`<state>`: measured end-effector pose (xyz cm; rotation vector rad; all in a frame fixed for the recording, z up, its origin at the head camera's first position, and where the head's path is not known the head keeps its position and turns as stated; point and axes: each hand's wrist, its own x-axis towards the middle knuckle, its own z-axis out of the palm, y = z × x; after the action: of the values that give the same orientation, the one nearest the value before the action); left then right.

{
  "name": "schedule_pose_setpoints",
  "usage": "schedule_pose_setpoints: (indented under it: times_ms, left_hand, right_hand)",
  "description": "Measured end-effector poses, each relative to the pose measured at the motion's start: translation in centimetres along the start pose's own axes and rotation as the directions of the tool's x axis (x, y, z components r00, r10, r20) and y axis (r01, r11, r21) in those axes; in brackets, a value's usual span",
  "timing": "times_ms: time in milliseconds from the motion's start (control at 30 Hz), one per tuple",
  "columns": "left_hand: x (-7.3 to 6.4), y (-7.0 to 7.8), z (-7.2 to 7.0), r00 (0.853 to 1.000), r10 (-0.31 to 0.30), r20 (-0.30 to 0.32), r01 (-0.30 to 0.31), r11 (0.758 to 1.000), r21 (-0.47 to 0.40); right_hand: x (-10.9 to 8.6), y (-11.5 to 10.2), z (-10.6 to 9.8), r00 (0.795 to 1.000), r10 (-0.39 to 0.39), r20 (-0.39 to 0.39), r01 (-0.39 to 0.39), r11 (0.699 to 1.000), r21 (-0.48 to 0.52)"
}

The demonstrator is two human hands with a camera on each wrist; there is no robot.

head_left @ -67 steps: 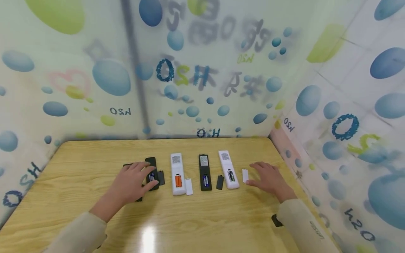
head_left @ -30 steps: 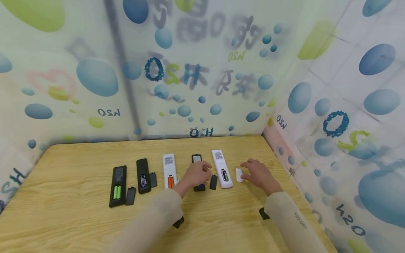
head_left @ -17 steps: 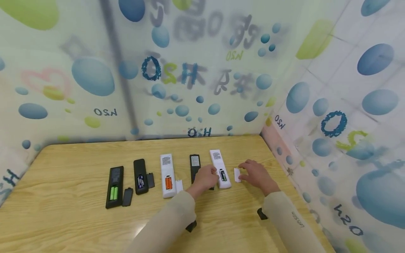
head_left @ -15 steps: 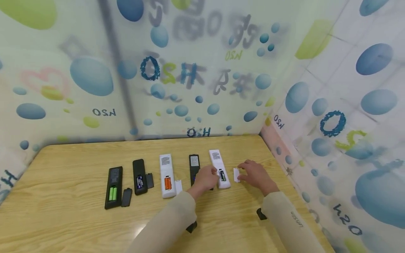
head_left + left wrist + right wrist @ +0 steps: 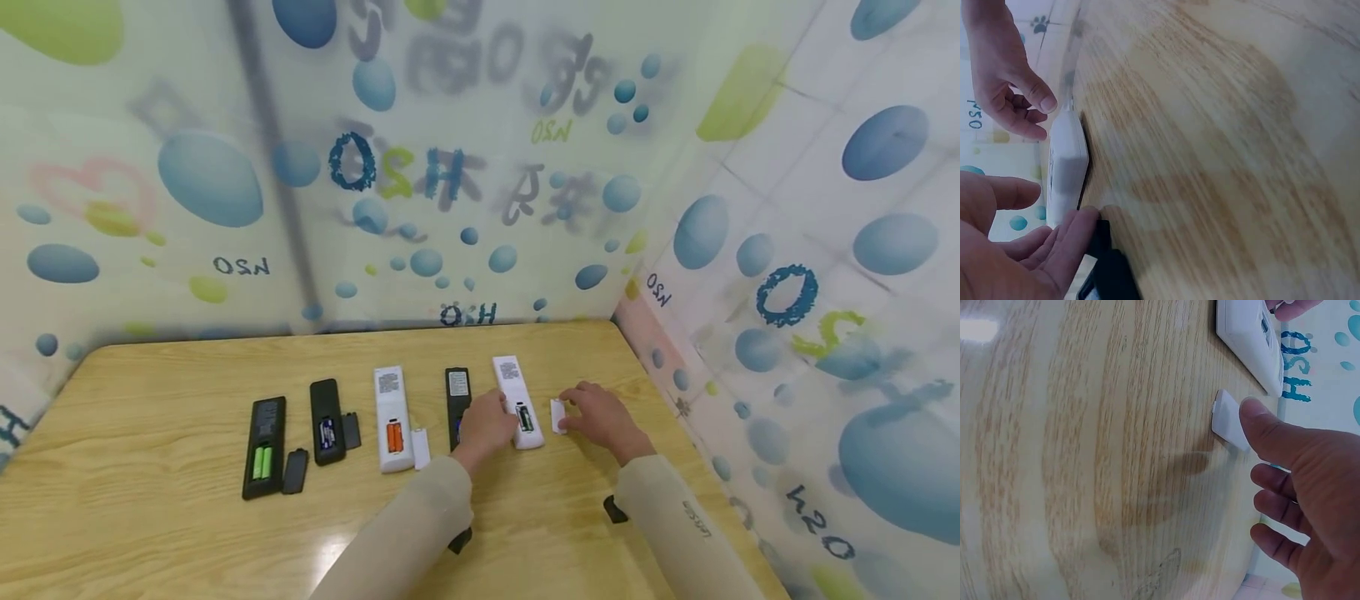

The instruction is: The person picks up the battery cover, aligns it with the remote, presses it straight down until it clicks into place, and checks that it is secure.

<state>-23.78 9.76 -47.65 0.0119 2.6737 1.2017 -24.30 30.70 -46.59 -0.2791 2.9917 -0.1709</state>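
Observation:
Toward the right of the table lies a white remote control [image 5: 517, 400], its battery compartment uncovered and a battery showing inside. My left hand [image 5: 487, 425] hovers at its left side, over a black remote [image 5: 457, 392] that it partly hides. In the left wrist view, that hand's thumb [image 5: 1016, 192] and fingers stand apart, near the white remote. My right hand [image 5: 606, 421] is beside a small white battery cover [image 5: 557, 417], thumb and fingers spread. The right wrist view puts the thumb [image 5: 1257, 415] close by the cover [image 5: 1229, 419]; whether they touch, I cannot tell.
Further left lie a white remote [image 5: 392, 408] with orange batteries, a black remote [image 5: 326, 408] and another black remote [image 5: 266, 442] with green batteries. Loose covers lie beside them, one white [image 5: 421, 450] and two black [image 5: 296, 472]. A patterned wall [image 5: 450, 250] borders the table's back.
From over the black remotes at the left, my left hand has moved right to the white remote. My right hand stays by the white cover. The head view has turned slightly.

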Motion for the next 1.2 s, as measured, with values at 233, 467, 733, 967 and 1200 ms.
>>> schedule_pose_setpoints:
  times_ms: [233, 467, 733, 967, 1200]
  left_hand:
    - [0.4, 0.1, 0.5, 0.999, 0.036, -0.037, -0.034, 0.998, 0.062]
    - [0.6, 0.4, 1.2, 0.999, 0.027, -0.03, -0.025, 0.995, 0.093]
    - [0.0, 1.4, 2.3, 0.999, -0.028, -0.025, 0.03, 0.994, 0.102]
    - [-0.5, 2.2, 3.0, 0.997, -0.032, -0.065, 0.043, 0.984, 0.172]
    - [-0.6, 2.7, 3.5, 0.996, 0.027, -0.085, -0.001, 0.957, 0.289]
  right_hand:
    - [0.1, 0.1, 0.3, 1.0, -0.006, -0.008, 0.006, 1.0, -0.009]
    - [0.3, -0.1, 0.6, 1.0, 0.006, 0.003, -0.006, 1.0, -0.006]
    - [0.2, 0.0, 0.7, 1.0, 0.012, 0.018, -0.011, 0.999, -0.034]
    - [0.3, 0.0, 0.6, 0.999, -0.002, 0.037, 0.003, 0.999, -0.039]
    - [0.7, 0.0, 0.6, 0.998, 0.002, 0.059, 0.0, 1.0, -0.026]
